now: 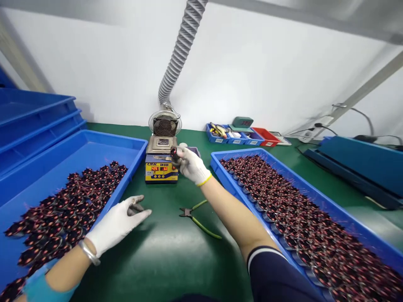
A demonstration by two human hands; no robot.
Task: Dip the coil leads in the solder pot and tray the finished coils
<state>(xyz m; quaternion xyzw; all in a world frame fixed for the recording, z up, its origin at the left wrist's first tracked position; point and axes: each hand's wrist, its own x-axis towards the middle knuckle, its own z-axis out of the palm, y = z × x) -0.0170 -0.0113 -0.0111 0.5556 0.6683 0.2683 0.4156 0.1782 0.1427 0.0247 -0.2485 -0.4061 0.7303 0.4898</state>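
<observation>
A small dark component (pixel 174 153) is pinched between the thumb and fingers of the gloved right hand (pixel 190 165), near the upper right corner of the yellow-fronted unit (pixel 161 173); whether the unit's metal top (pixel 153 145) is touched cannot be told; the component is judged light and stiff-bodied, with thin wires easily bent if it matches the pieces (pixel 82 197) lying to the left, so it is best gripped by its sides; nothing is seen held by the left hand (pixel 121 222), whose fingers are parted beside the left tray (pixel 78 153); movement is bounded by that tray's raised rim and by the right tray (pixel 236 151); between them a gap is left, in which pliers (pixel 188 212) are laid, handles spread.
</observation>
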